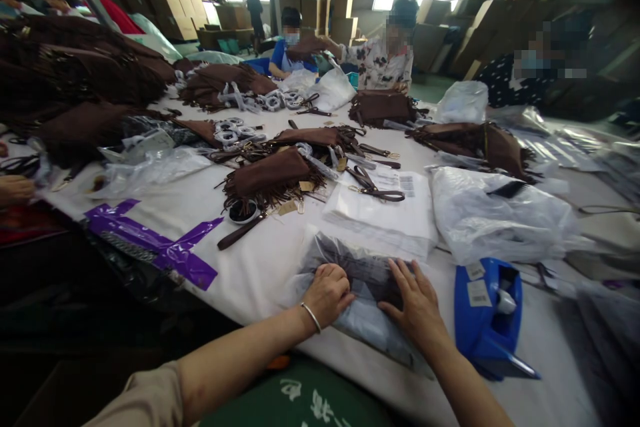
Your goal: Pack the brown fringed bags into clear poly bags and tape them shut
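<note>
A clear plastic bag [370, 330] with a dark item inside lies at the table's near edge. My left hand [327, 292], with a bangle at the wrist, is closed on the bag's left part, its fingers curled into the film. Spread fingers of my right hand [414, 300] rest flat on the bag's right side. Just beyond the bag sits a stack of clear bags with printed labels [380, 213], a brown wrist strap [377, 192] on top. A blue tape dispenser [485, 320] stands to the right of my right hand.
Brown fringed bags [270, 173] and straps cover the table's middle. A filled plastic bag [500, 210] lies on the right. Purple tape [170, 247] marks the left front edge. Several co-workers, one in blue [280, 57], are across the table. Another person's hand [15, 190] shows at far left.
</note>
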{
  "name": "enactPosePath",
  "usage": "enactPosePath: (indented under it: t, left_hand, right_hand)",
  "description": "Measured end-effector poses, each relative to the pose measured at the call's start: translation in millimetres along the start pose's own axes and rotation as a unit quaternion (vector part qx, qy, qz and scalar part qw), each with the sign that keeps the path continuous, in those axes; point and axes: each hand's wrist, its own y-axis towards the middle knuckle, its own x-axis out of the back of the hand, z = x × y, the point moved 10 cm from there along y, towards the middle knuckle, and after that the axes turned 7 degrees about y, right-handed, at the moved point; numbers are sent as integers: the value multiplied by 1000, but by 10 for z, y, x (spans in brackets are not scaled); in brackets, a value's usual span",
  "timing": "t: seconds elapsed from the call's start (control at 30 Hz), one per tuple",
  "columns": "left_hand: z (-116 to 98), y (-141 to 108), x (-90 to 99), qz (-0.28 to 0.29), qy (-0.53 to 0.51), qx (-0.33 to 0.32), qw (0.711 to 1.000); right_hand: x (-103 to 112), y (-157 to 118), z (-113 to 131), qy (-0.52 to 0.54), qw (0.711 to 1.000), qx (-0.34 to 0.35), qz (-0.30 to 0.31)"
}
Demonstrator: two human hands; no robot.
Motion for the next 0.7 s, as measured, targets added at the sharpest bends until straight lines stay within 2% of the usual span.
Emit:
enactPosePath:
  t: [0.1,0.13,0.27,0.4,0.47,0.57,0.7]
  left_hand:
    - [108,-4,45,-6,-29,18,999]
    - [145,-5,58,-6,-33,25,999]
    - [210,9,71,3,-26,33,999]
    - [169,25,55,6,-1,24,1000]
    - [150,27,45,5,13,19,1000]
    - [131,30,25,5,30,9,1000]
    - [122,36,10,2,48,2,999]
  right_hand:
    - [130,31,-73,72,996,-16,-43]
    - [157,39,-92,109,993,-21,-40]
    - [117,51,-182,235,969,-65,37]
    - [122,43,-340,279,947,-134,80]
    - [192,45,-333,292,939,-153,94]
    - [241,55,-84,295,931,-142,162]
    - [35,89,411,130,940,-31,313]
